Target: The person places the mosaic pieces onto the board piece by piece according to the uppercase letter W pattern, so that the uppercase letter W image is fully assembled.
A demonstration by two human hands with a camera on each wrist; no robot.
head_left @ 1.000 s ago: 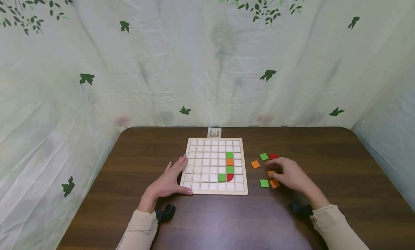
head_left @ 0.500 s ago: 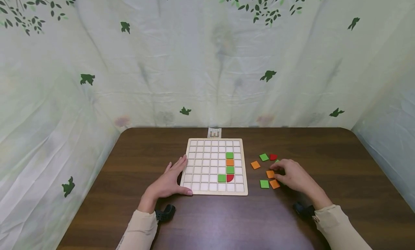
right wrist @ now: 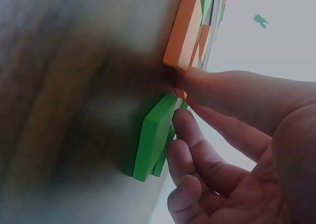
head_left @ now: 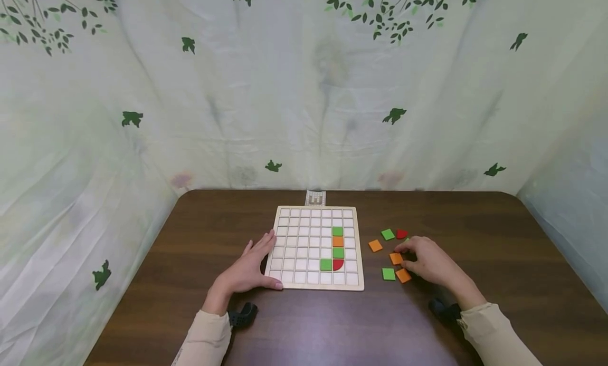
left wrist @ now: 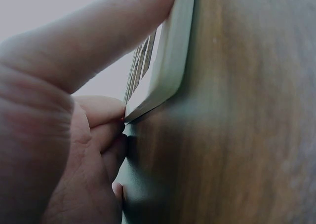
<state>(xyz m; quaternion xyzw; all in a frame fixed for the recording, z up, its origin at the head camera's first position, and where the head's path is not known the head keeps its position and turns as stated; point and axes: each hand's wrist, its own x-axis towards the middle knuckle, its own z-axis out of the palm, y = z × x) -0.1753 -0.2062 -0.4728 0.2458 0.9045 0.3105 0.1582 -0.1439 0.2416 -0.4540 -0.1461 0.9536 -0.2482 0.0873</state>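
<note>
My left hand rests along the left side of a square white grid board, fingers straight at the edge and thumb on the near-left corner. The left wrist view shows the thumb against the board's rim. Green, orange and red tiles sit in some cells on the board's right half. My right hand hovers low over loose tiles, thumb and index finger beside an orange tile lying flat. In the right wrist view a green tile stands near the middle fingers. No tile visibly lifts off the table.
Around the right hand lie an orange tile, a green tile, a red rounded tile, another orange tile and another green tile. A small patterned card lies behind the board. Cloth walls surround the table.
My right hand has shifted slightly right, baring the orange tile that its fingers partly covered and part of a green tile. The left hand and the board stay put. The head view has tilted slightly.
</note>
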